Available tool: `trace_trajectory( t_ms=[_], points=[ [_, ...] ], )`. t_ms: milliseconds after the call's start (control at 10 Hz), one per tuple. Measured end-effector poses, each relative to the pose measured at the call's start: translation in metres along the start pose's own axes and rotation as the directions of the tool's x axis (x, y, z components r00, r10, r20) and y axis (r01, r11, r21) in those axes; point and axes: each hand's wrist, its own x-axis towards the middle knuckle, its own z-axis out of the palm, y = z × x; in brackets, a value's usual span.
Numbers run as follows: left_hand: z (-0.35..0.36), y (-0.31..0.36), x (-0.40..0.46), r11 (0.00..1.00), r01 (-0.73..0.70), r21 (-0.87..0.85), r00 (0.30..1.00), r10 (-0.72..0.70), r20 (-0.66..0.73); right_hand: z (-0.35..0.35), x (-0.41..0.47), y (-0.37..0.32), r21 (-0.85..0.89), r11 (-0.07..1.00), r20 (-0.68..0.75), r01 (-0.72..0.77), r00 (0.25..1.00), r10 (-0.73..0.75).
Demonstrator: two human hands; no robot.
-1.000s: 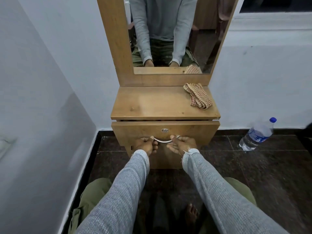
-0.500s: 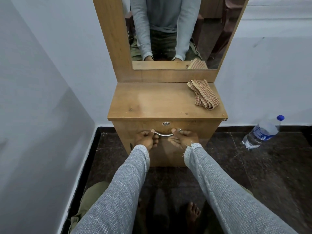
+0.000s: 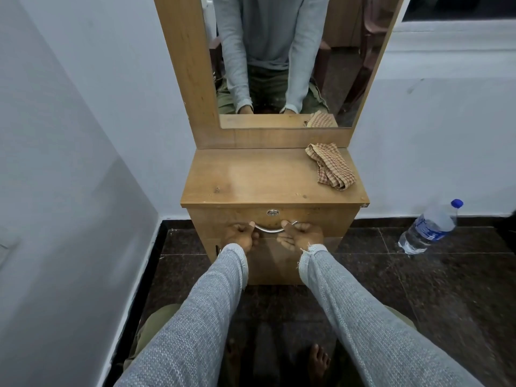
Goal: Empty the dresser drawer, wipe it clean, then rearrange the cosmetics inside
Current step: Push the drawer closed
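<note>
While one drawer sits closed, left hand and right hand (two) grip its handle.

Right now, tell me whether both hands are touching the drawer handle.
Touching. The head view shows the left hand and the right hand each gripping an end of the metal drawer handle, with their thumbs hooked over it.

Wooden drawer fully closed under the dresser top, round lock above a curved metal handle. Checked cloth crumpled on the top's right rear corner.
</note>
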Motion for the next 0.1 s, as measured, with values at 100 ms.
trace_trajectory(
  t_ms=[100],
  points=[
    [-0.0044, -0.0124, -0.0092, 0.977, -0.076, 0.2, 0.994, 0.089, -0.057, -0.0037, -0.0098, 0.0038, -0.014, 1.0, 0.07, -0.012, 0.997, 0.013]
  ],
)
